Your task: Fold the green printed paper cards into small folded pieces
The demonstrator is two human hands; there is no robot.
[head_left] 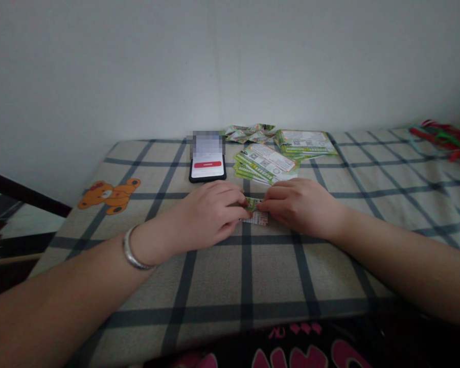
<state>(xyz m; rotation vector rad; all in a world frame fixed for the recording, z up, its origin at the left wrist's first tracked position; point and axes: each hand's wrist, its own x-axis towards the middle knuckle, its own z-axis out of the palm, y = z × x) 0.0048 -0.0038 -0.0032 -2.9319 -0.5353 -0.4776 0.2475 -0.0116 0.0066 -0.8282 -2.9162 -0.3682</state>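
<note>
Between my hands, low over the checked tablecloth, is a small folded piece of printed paper (255,219), green and white like the cards behind it. My left hand (216,212) pinches its left side, fingers closed. On the right side, the fingers of my right hand (299,205) are closed on it too. My fingers cover much of the paper, so its exact fold is hidden. Just beyond lies a fanned pile of printed cards (266,162). A phone (207,166) with a lit screen lies behind my left hand.
Folded paper pieces (249,133) sit against the wall, beside a neat stack of cards (305,142). An orange bear cutout (109,196) lies at the left on the checked tablecloth (218,286). Red and green items (446,143) are at the far right.
</note>
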